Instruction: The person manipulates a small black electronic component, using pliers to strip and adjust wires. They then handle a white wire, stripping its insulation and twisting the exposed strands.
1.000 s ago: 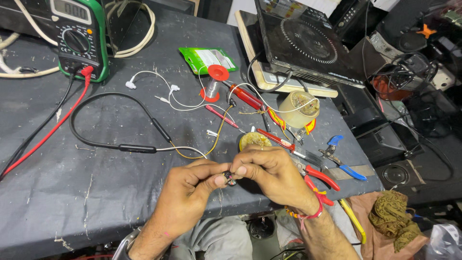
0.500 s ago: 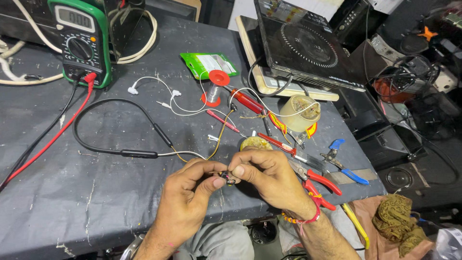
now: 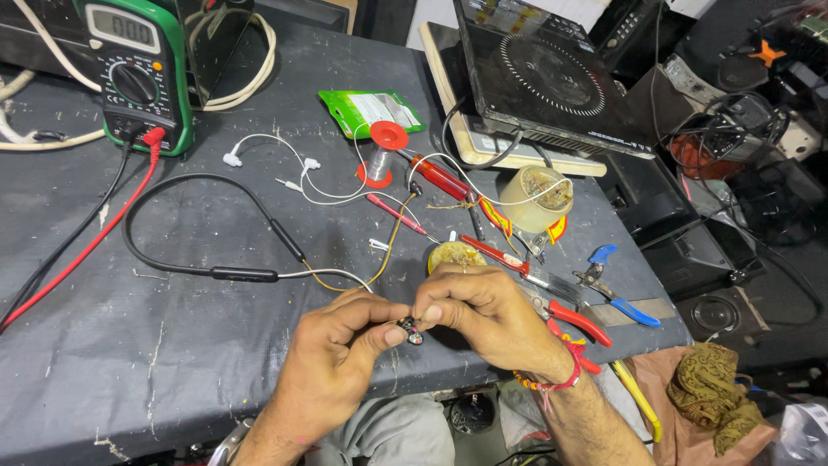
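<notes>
At the near edge of the dark grey workbench (image 3: 172, 345), the left hand (image 3: 332, 362) and right hand (image 3: 483, 315) still pinch a small black earbud piece (image 3: 410, 330) between fingertips, hardly moved, wires trailing.

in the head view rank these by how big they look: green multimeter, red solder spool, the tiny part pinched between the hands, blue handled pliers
1. green multimeter, clearly largest
2. blue handled pliers
3. red solder spool, close to the pliers in look, and farther from the camera, so unsure
4. tiny part pinched between left hand and right hand, smallest
</notes>
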